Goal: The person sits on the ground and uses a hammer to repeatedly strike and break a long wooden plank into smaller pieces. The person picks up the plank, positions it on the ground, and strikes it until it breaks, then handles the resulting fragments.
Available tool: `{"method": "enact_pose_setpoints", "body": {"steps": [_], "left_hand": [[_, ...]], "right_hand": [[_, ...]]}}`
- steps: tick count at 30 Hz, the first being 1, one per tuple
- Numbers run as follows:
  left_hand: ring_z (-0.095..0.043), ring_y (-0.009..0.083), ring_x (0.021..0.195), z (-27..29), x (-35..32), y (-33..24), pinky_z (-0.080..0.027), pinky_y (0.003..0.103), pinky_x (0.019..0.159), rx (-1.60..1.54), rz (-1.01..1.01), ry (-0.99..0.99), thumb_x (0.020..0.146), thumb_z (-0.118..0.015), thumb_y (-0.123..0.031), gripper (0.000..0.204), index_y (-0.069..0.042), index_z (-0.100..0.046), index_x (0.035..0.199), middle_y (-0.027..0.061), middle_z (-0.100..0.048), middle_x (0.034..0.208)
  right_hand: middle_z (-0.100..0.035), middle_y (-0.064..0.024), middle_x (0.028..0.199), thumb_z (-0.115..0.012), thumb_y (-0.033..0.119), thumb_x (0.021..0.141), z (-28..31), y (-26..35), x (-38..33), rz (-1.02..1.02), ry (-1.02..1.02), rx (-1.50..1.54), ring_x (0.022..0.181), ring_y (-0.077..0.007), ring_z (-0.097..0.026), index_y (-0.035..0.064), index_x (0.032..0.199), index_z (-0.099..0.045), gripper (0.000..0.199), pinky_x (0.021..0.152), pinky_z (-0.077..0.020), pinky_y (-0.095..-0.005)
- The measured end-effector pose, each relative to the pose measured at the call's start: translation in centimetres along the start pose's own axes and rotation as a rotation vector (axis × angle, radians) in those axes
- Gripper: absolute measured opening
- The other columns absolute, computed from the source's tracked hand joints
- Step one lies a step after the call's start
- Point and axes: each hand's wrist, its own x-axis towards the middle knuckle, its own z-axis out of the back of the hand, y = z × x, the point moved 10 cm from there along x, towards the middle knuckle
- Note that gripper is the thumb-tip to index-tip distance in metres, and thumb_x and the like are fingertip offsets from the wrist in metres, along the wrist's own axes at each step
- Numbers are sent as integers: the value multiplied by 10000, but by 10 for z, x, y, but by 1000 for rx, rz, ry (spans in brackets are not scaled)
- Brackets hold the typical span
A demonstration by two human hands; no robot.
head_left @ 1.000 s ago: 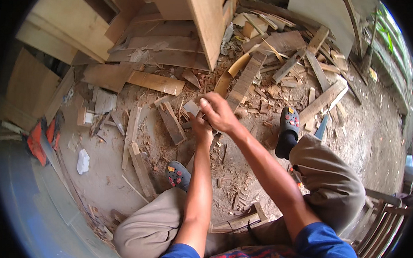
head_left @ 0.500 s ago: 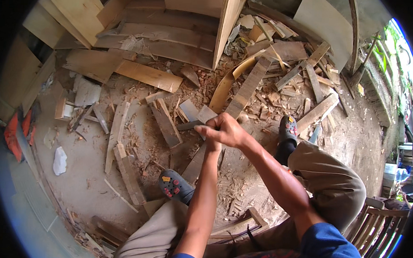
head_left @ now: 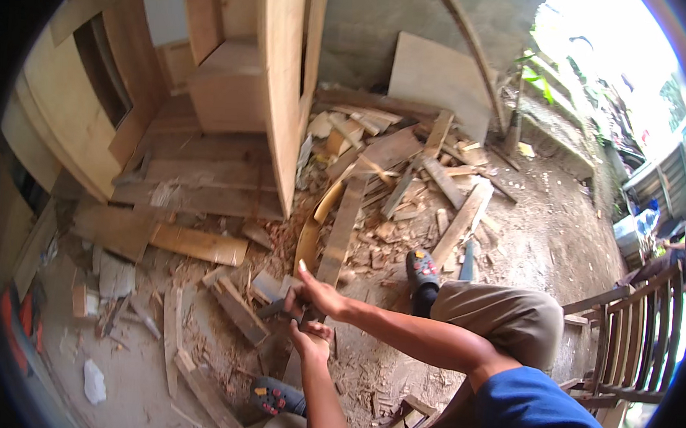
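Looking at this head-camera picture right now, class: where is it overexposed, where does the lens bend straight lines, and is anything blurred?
Head view: daylight blows out the upper right corner above the green plants; the tall pale wooden board bows near the rim; a black vignette rings the frame; the left hand and right hand, over scattered wood offcuts, look reasonably sharp.

- Blue short-sleeved shirt (head_left: 537,410), sleeve ending above the elbow, forearms bare.
- Khaki-tan trousers (head_left: 499,316) just left of the shirt, cloth creased over the knee.
- Dark clog-like shoe (head_left: 422,269) up-left of the trousers, dotted with small red and yellow spots, black sock showing above it.
- Second matching dark shoe (head_left: 276,396) well left of the shirt, same coloured spots.
- Bare hands, bare fingers, ringless.
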Motion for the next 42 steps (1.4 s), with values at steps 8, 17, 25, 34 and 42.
{"method": "enact_pose_setpoints", "body": {"steps": [8, 17, 25, 34, 42], "left_hand": [[-502, 180, 1115, -119, 2, 35, -354, 504, 1026, -398, 456, 531, 953, -394, -505, 500, -145, -495, 1285, 24, -542, 1266], [-572, 173, 865, -50, 38, 58, -416, 400, 879, -90, 352, 123, 912, -530, -300, 239, -104, -587, 1037, 27, -616, 938], [-595, 303, 1055, -63, 25, 37, -511, 463, 865, -175, 316, 243, 960, -365, -262, 401, 15, -510, 1211, 176, -592, 1169], [-625, 233, 755, -59, 63, 78, -538, 375, 628, -243, 449, 238, 981, -355, -356, 369, -96, -594, 872, 111, -645, 869], [-538, 170, 552, -46, 59, 81, -480, 350, 572, -219, 386, 122, 981, -434, -307, 450, -191, -407, 547, 12, -507, 535]], "right_hand": [[-607, -98, 857, -411, 611, 932, 51, -13, 3, -132, -596, -1158, 1001, -264, -617, 92, 1236, -513, 611, 886, -522, -432], [-613, -63, 794, -345, 618, 953, 47, -91, -11, -871, -53, -253, 806, -183, -602, 80, 962, -568, 583, 715, -531, -329], [-561, -15, 635, -339, 628, 953, 33, -92, -25, -986, -261, -4, 503, -99, -535, 111, 693, -546, 615, 395, -456, -225], [-488, -35, 560, -575, 104, 894, 39, -67, -47, -893, -513, 71, 398, -98, -445, 45, 714, -517, 198, 345, -365, -224], [-516, -71, 589, -575, 52, 852, 55, -81, -60, -881, -639, 25, 414, -120, -469, 17, 703, -541, 157, 348, -383, -247]]}}
